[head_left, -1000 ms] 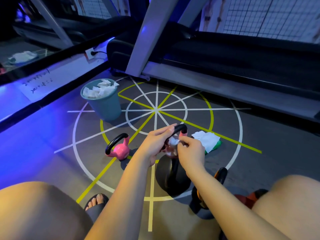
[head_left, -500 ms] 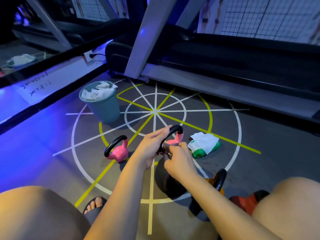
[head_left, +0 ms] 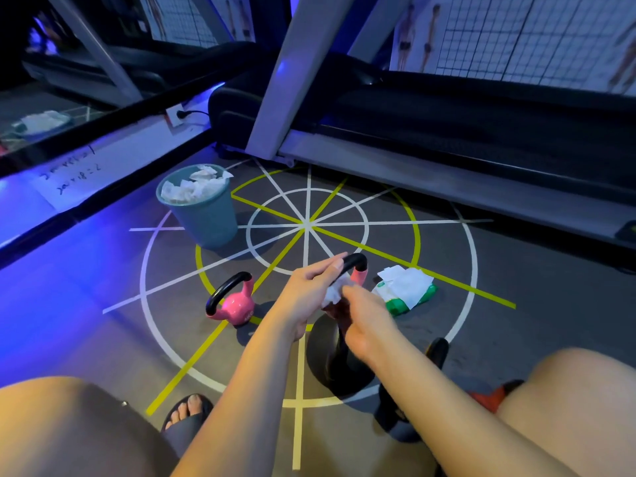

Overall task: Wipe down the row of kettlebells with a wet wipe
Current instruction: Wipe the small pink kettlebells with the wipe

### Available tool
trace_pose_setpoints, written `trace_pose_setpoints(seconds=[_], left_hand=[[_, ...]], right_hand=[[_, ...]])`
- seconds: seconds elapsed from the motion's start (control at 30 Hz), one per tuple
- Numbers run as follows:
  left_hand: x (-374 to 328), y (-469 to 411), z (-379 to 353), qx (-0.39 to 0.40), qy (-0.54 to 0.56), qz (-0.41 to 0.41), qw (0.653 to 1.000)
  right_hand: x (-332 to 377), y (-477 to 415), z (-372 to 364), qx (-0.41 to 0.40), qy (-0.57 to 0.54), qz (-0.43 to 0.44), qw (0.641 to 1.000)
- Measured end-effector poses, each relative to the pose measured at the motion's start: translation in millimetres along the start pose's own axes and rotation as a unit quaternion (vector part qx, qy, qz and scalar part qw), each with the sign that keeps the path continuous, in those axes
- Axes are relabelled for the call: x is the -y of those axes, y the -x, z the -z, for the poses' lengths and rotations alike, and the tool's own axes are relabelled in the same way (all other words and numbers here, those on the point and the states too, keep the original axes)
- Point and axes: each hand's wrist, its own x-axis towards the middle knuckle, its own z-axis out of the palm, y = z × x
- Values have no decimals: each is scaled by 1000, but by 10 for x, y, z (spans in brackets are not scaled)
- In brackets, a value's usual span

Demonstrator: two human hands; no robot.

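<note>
1. Head view: left hand [head_left: 306, 294] is gripping the black handle [head_left: 354, 260] of a pink kettlebell [head_left: 360, 277], fingers curling over the top of the arch. The bell is sitting mid-frame over the taped circle with its body hidden behind both hands, so I cannot tell whether it is lifted or resting.
2. Right hand [head_left: 364, 315] is pinching a bunched wet wipe [head_left: 334, 291] between thumb and fingertips, holding it against the handle's near leg, just under the left fingers.
3. Key relation: the handle arch is running left-right across the view. Its bare stretch is lying up and right of the wipe, past the left fingertips. The right hand is nearer that stretch and the left is covering the rest.
4. Judgement: this bell is looking part-done. The next stroke is needing travel along the arch toward the far leg, with the left hand steadying.
5. Waiting in the row: second pink kettlebell [head_left: 235, 302] at left, black kettlebell [head_left: 335, 363] just below the hands. Wipe pack [head_left: 407, 292] is lying at right, bin [head_left: 206, 218] standing far left.
</note>
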Motion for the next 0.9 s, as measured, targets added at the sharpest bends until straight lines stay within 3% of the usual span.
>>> trace_pose_setpoints(seconds=[0.07, 0.1, 0.2, 0.23, 0.27, 0.37, 0.47, 0.53, 0.6, 0.67, 0.73, 0.9], left_hand=[[21, -9, 31, -8, 5, 2, 1000], [32, -7, 48, -12, 6, 3, 1000], [60, -19, 103, -23, 13, 2, 1000], [64, -27, 107, -24, 14, 3, 1000], [60, -32, 103, -21, 13, 3, 1000], [53, -44, 83, -9, 17, 5, 1000], [64, -55, 94, -11, 14, 7, 1000], [66, -50, 101, -17, 14, 6, 1000], [60, -38, 97, -16, 12, 5, 1000], [43, -25, 76, -8, 9, 0, 1000], [22, -5, 37, 0, 2, -7, 1000], [-43, 30, -78, 10, -19, -22, 1000]], right_hand=[[-96, 89, 38, -4, 204, 113, 972], [-111, 101, 63, 6, 305, 182, 935], [-37, 61, 110, 32, 566, 331, 754], [-24, 35, 119, 34, 606, 357, 710], [-12, 19, 133, 30, 621, 374, 688], [-3, -6, 223, -43, 605, 385, 696], [111, -98, 326, -144, 501, 352, 777], [190, -182, 374, -154, 448, 325, 818], [207, -232, 377, -126, 454, 324, 821], [168, -289, 355, -88, 505, 341, 788], [115, -334, 327, -78, 574, 363, 730], [59, -427, 402, -151, 608, 471, 621]])
